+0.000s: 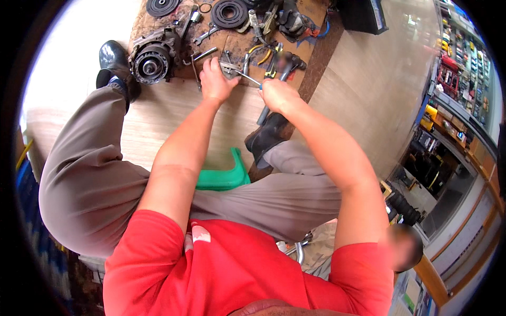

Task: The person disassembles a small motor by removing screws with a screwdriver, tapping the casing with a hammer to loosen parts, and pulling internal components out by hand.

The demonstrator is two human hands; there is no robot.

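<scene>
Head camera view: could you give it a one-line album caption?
Seated person's left hand and right hand work a thin metal tool among scattered machine parts.

Worn on the head, looking steeply down over the forearms, close above the floor (158, 121) work ahead.

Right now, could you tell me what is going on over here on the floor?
A person in a red shirt sits low over a brown board on the floor, strewn with dismantled machine parts. The left hand presses on a small metal part at the board's edge. The right hand is closed around a thin metal tool whose tip reaches that part. A round compressor-like unit, pulley discs, wrenches and pliers lie close by.
</scene>
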